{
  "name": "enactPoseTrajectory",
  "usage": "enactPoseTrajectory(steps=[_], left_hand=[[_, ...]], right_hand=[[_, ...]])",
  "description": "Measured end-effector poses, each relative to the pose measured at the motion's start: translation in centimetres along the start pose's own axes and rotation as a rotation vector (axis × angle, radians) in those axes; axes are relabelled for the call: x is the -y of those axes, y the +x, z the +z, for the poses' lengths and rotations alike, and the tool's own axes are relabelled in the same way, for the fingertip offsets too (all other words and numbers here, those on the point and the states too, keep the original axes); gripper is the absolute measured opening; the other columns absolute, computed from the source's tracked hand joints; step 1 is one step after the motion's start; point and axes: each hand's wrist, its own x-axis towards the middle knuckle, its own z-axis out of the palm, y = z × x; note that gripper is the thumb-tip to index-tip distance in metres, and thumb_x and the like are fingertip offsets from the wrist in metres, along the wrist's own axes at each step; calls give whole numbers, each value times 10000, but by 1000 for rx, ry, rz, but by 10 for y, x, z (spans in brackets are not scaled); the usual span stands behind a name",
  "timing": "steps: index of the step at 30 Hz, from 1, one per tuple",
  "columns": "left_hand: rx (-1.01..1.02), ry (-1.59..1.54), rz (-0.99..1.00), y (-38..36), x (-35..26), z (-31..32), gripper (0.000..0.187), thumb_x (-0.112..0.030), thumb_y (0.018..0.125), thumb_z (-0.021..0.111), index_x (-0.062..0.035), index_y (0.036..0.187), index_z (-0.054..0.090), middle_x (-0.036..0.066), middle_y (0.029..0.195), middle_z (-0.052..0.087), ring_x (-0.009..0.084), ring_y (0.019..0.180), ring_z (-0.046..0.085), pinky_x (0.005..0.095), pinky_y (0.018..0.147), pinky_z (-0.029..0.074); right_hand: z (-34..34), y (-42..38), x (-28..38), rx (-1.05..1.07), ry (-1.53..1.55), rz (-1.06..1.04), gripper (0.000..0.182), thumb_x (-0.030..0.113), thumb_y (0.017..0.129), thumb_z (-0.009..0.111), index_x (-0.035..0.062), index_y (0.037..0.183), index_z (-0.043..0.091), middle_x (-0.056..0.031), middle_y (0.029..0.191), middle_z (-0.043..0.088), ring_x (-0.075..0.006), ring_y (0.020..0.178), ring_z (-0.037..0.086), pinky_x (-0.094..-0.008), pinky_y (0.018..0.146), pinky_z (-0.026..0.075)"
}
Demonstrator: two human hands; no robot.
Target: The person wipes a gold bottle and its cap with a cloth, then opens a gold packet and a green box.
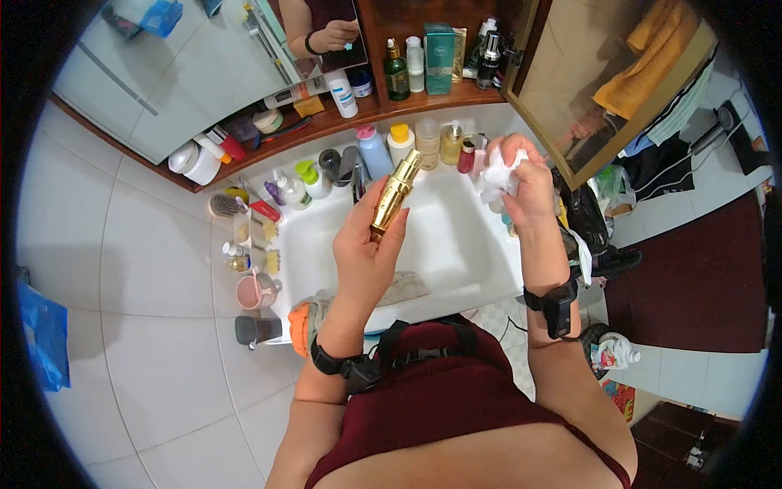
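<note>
My left hand (364,248) is closed around a gold pump bottle (394,196), which tilts up and to the right above the white sink (456,236). A crumpled white tissue (498,173) is gripped in my right hand (529,183), over the sink's right back corner. The two hands are well apart, and the tissue does not touch the bottle. Close behind the bottle, on the sink's back ledge, stand a blue bottle with a pink cap (374,153) and a white bottle with a yellow cap (400,143).
A mirror cabinet (440,104) holds bottles and a green box (439,59); its mirrored door (570,106) hangs open at the right. Several toiletries line the sink's back and left rims, including a pink cup (254,291). A grey cloth (405,287) lies along the basin's front.
</note>
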Motion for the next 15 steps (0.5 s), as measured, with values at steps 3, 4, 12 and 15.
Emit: enactPoseTrajectory(steps=[3, 4, 12, 15], left_hand=[[5, -69, -6, 1, -3, 3, 415, -22, 842, 596, 39, 1232, 469, 85, 1039, 594, 81, 859, 550, 195, 715, 448], [5, -90, -7, 1, -3, 4, 418, -19, 844, 592, 44, 1237, 462, 81, 1040, 593, 79, 862, 548, 191, 722, 444], [84, -228, -162, -1, -2, 10, 407, -77, 870, 578, 44, 1237, 451, 37, 916, 573, 47, 669, 484, 173, 553, 399], [89, -266, -182, -2, -3, 11, 396, -104, 882, 565, 36, 1236, 454, 26, 852, 567, 48, 607, 474, 177, 495, 392]], right_hand=[[9, -8, 0, -182, -102, 197, 244, 240, 833, 500, 38, 965, 537, -50, 916, 568, -153, 867, 546, -262, 731, 430], [22, -8, 4, -260, -92, 274, 248, 236, 828, 491, 32, 962, 533, -65, 930, 571, -165, 890, 548, -265, 760, 433], [75, 2, 4, -246, -528, -65, 314, -1, 815, 569, 16, 1128, 553, -58, 1077, 593, -115, 966, 555, -261, 846, 437], [81, 6, 10, -125, -1034, -316, 331, -55, 733, 597, 31, 1052, 611, -89, 1043, 618, -171, 976, 579, -287, 847, 449]])
